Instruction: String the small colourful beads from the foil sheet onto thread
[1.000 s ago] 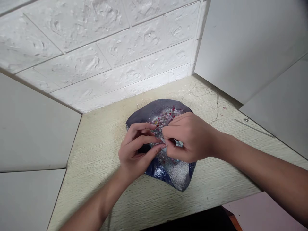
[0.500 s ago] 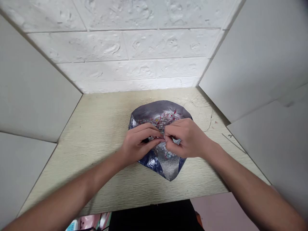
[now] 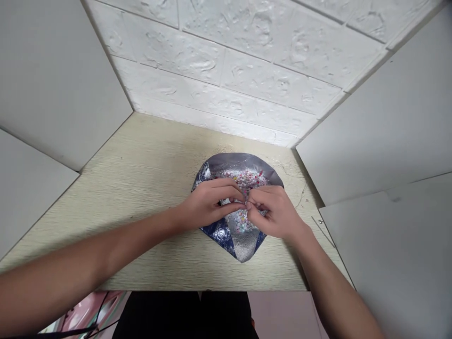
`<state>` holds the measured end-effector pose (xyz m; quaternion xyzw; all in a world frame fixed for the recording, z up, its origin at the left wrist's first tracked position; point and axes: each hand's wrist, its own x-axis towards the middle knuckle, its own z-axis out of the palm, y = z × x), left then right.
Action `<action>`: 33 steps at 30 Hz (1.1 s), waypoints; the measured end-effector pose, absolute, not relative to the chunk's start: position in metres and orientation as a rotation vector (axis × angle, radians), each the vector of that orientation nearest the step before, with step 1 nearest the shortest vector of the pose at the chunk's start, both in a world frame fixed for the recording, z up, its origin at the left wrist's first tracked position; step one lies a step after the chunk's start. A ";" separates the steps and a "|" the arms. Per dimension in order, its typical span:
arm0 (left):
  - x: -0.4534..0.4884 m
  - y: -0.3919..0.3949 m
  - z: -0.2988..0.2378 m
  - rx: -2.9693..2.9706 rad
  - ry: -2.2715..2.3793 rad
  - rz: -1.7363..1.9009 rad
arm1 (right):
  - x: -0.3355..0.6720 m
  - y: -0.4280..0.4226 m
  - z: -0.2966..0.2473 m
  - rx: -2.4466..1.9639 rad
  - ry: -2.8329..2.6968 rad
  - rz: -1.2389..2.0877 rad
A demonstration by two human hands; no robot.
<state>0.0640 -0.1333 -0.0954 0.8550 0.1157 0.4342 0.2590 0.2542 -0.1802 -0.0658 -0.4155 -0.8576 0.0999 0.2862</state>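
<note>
A bag-like holder (image 3: 247,249), dark blue and silver with a grey inner side, lies spread on the table with many small beads (image 3: 243,223) in it, mostly white and clear with some red, pink and yellow. Above the beads, my left hand (image 3: 215,202) is closed, thumb and fingertips pinched together. Its tips meet those of my right hand (image 3: 271,209), also closed in a pinch. Whatever sits between the fingertips is too small to make out. One fine line, perhaps thread, crosses the holder's grey far side.
Pale wooden table (image 3: 151,155) between grey panels left (image 3: 63,84) and right (image 3: 381,245), with a white brick-pattern wall (image 3: 219,70) behind. Thin loose strands (image 3: 300,193) and a thin rod (image 3: 323,231) lie along the right side.
My view has turned, so the table and wall appear tilted. Both hands stay pinched together over the beads, with the right fingers slightly more apart from the left.
</note>
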 end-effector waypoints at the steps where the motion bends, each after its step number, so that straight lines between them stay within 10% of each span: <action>1: 0.064 -0.133 -0.096 2.319 0.303 1.170 | 0.254 -0.180 -0.066 -1.126 -2.299 0.280; 33: 0.062 -0.131 -0.082 1.676 0.502 1.212 | 0.263 -0.177 -0.057 -1.371 -2.084 0.416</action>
